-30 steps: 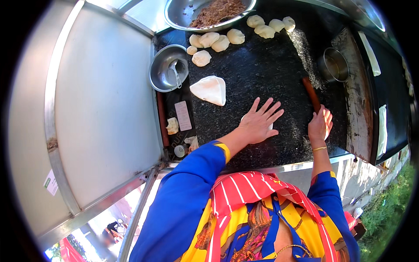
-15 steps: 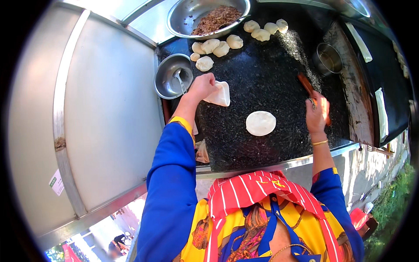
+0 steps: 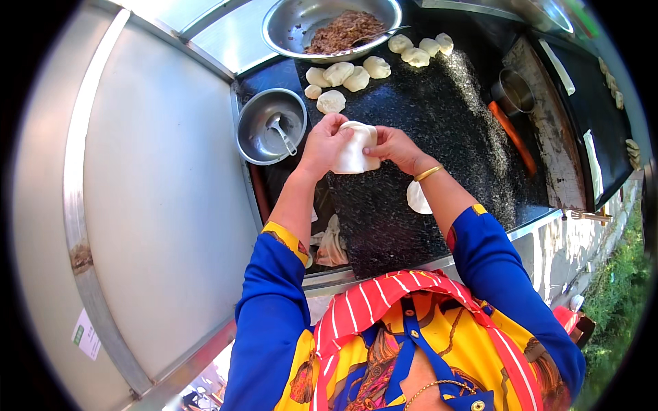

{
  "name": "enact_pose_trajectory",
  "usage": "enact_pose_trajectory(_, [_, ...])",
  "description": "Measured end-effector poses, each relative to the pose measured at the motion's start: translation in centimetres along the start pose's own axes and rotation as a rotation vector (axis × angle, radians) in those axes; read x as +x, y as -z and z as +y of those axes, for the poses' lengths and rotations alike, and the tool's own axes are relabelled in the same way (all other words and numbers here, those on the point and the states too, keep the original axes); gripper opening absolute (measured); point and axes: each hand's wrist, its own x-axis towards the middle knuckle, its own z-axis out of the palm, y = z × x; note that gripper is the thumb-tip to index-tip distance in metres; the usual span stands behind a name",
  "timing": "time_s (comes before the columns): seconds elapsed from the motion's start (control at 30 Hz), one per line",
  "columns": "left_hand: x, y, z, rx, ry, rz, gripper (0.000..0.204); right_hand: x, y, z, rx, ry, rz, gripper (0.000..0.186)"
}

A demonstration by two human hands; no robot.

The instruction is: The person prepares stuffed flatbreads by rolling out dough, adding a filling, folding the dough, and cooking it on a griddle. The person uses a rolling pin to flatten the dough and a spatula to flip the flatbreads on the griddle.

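Note:
A thin white dough sheet (image 3: 354, 155) hangs between my two hands above the left part of the dark speckled worktop (image 3: 384, 226). My left hand (image 3: 325, 145) pinches its upper left edge. My right hand (image 3: 397, 148), with a gold bangle at the wrist, pinches the right edge. Partly hidden behind my right forearm, a flat round of dough (image 3: 417, 198) lies on the worktop. At the right, a reddish-brown rolling pin (image 3: 513, 137) rests beside a metal pot (image 3: 514, 92). Several pale dough balls (image 3: 356, 79) sit at the back, beyond my hands.
A large metal bowl (image 3: 284, 34) of reddish-brown filling (image 3: 346, 32) stands at the back. Left of my hands is a smaller metal bowl (image 3: 250, 137) with a white spoon (image 3: 282, 133) in it. A pale panel (image 3: 164, 178) walls the left side. Further right is a black surface (image 3: 595, 116).
My right hand has let go of the rolling pin and moved left to take hold of the dough sheet. The sheet, in my left hand, is now raised and held by both hands.

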Motion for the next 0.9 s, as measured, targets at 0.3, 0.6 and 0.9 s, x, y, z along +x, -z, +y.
enact_pose_trajectory(0.3, [-2.2,-3.3,-6.4,1.042,-0.582,0.107,0.052,-1.6,-1.3,2.7,-1.424,0.507,0.412,0.064])
enact_pose_trajectory(0.6, [-1.9,-2.6,-6.2,1.333,-0.541,-0.088,0.06,-1.0,-0.4,1.1,-1.622,0.367,0.108,0.084])
enact_pose_trajectory(0.9, [-0.6,-2.3,-6.1,1.185,-0.555,-0.087,0.061,-0.4,0.0,0.7,-1.601,0.382,0.099,0.08])
